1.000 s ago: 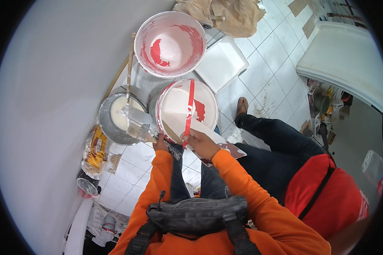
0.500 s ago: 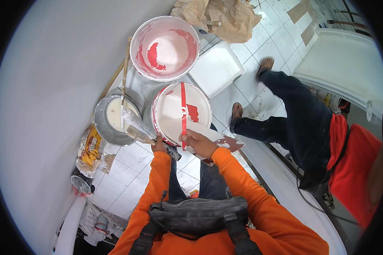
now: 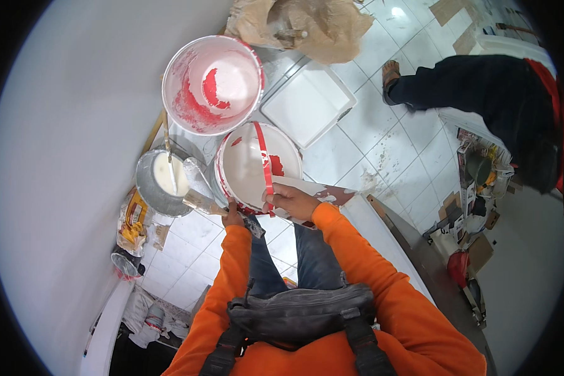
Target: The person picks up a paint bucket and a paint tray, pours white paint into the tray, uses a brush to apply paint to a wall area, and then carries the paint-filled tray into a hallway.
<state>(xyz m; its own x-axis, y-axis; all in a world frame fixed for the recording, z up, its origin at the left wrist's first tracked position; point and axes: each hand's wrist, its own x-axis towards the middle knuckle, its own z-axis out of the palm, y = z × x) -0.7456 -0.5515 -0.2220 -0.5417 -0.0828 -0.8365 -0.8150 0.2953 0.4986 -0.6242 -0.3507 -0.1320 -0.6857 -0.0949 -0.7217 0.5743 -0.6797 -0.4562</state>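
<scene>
My left hand (image 3: pixel 233 216) is closed at the near-left rim of a bucket (image 3: pixel 237 166), around a putty-smeared, scraper-like tool (image 3: pixel 200 202) with a broad pale end and a dark end; its exact kind is unclear. The bucket is white inside with red patches, and a red strap handle (image 3: pixel 262 150) crosses its opening. My right hand (image 3: pixel 292 200) grips the strap near the close rim. A flat white and reddish-brown blade-like plate (image 3: pixel 326 191) sticks out past that hand; the fingers hide how it is held. My legs stand just below the bucket.
Beyond stands a larger red-streaked bucket (image 3: pixel 244 81), beside a white tray (image 3: pixel 310 106) and brown paper (image 3: pixel 338 31). At left, a grey metal bucket (image 3: pixel 145 182) holds creamy liquid and a stick (image 3: pixel 170 156). A torn bag (image 3: pixel 133 219) lies near the wall. Another person's dark-trousered leg (image 3: pixel 464 81) is at right.
The other person has stepped away to the upper right, uncovering clutter at the right. The buckets appear shifted slightly left in view. Both my hands keep their holds.
</scene>
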